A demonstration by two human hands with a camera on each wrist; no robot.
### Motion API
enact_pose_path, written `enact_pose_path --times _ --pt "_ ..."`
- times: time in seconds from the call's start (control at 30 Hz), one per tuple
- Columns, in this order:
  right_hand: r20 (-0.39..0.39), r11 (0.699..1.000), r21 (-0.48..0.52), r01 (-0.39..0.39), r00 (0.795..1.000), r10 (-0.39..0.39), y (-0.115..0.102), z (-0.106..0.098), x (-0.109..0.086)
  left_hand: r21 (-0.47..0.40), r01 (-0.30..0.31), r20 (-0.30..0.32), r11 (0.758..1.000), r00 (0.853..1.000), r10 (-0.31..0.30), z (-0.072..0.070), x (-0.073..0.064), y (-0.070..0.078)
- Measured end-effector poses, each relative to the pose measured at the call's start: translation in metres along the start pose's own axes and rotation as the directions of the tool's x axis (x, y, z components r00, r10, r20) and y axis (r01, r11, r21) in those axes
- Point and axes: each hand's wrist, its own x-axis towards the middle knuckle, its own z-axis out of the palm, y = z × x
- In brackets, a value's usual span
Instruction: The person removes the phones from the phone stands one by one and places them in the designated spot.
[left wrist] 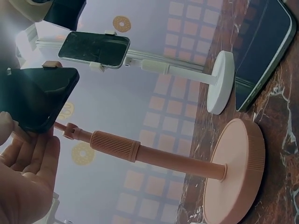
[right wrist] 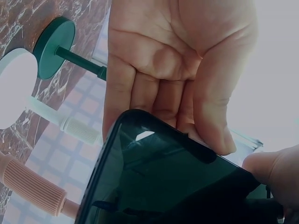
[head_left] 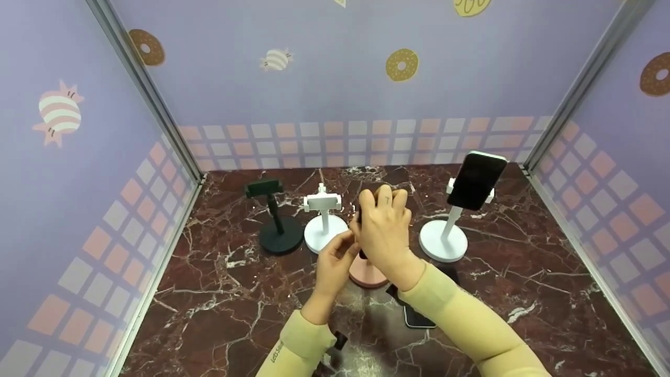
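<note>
A dark phone (left wrist: pixel 39 95) is at the head of a pink phone stand (left wrist: pixel 182 161), and a pink clamp tip (left wrist: pixel 52 64) shows over its edge in the left wrist view. My right hand (head_left: pixel 384 230) grips the phone from above, its thumb along one edge and its fingers behind, as the right wrist view shows. From the other side my left hand (head_left: pixel 332 264) pinches the phone near its edge, fingers behind it. In the head view, my hands hide most of the phone and the stand's upper part. The round pink base (head_left: pixel 369 275) rests on the marble-patterned table.
A dark green stand (head_left: pixel 280 233) and a white stand (head_left: pixel 322 230) with bare holders are to the left. At the right, another white stand (head_left: pixel 444 241) carries an upright phone (head_left: pixel 477 180). One more phone (head_left: pixel 419 317) lies flat, partly under my right forearm. Patterned panels (head_left: pixel 335 89) surround the table.
</note>
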Motion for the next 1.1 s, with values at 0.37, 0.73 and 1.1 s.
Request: enact_pose_path --times 0.37,0.73,1.1 --pt "0.009 1.0 0.002 -0.012 1.0 0.012 0.0 0.0 0.001 -0.033 -0.064 -0.066 0.997 0.996 0.062 0.007 -0.004 -0.009" --pt "0.029 1.0 0.012 -0.006 1.0 0.006 0.001 0.0 0.001 -0.063 -0.048 -0.077 0.997 0.996 0.043 0.007 -0.002 -0.01" --pt "0.051 0.999 0.048 -0.012 0.999 0.01 0.005 -0.003 0.002 -0.098 -0.043 -0.084 0.994 0.996 0.035 0.006 -0.002 -0.011"
